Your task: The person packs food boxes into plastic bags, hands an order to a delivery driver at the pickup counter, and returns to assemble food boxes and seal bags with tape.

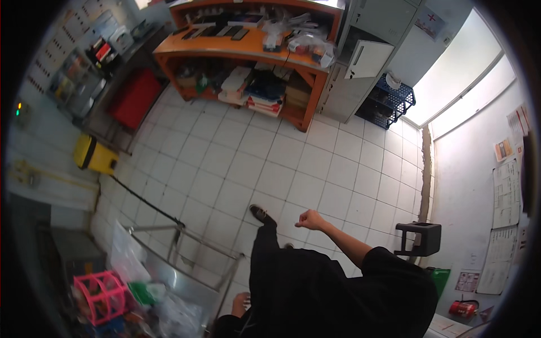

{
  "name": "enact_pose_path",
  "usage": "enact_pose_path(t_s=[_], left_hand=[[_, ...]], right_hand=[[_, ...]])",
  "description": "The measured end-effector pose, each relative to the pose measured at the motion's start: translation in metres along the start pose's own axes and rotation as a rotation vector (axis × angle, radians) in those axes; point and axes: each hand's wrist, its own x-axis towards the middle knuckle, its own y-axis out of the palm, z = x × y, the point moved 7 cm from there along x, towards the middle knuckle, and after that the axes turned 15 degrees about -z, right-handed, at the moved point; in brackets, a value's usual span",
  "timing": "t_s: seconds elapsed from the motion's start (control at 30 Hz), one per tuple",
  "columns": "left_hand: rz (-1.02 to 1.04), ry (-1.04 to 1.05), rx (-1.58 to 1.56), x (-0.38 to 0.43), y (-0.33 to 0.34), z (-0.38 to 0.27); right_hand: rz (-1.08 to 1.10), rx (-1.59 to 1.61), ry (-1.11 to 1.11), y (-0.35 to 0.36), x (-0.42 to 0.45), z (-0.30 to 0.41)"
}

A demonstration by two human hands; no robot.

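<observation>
My right hand [310, 220] hangs in front of my body above the white tiled floor [270, 164]. Its fingers are curled in, and nothing shows between them. Low in the view, my left hand [241, 303] is partly covered by my dark clothing, close to the frame of a metal table [190, 276]. Whether those fingers hold anything is hidden. One dark shoe [260, 213] is planted forward on the tiles. A pink plastic basket [101, 297] and clear plastic bags [179, 314] lie on the metal table to my left.
An orange workbench [249, 41], stacked with goods, stands ahead beside grey lockers [338, 91] with one door ajar. Blue plastic racks [391, 99] sit by the bright doorway. At left is a yellow bin [95, 154]; a black wall-side holder [418, 239] is at right.
</observation>
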Motion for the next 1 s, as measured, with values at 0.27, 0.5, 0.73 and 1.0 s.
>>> enact_pose_path(t_s=[0.27,0.5,0.73,1.0], left_hand=[[0.159,0.186,0.372,0.057,0.042,-0.230],[-0.021,0.753,0.458,0.135,0.147,-0.703],[0.240,1.163,0.216,-0.040,0.233,-0.938],[0.484,1.512,0.343,-0.159,0.213,-0.831]], right_hand=[[0.099,-0.075,-0.185,-0.047,0.114,0.027],[-0.454,0.295,-0.112,-0.228,0.265,0.065],[-0.774,0.720,0.122,-0.373,0.313,0.060],[-1.347,0.623,0.230,-0.307,0.210,-0.012]])
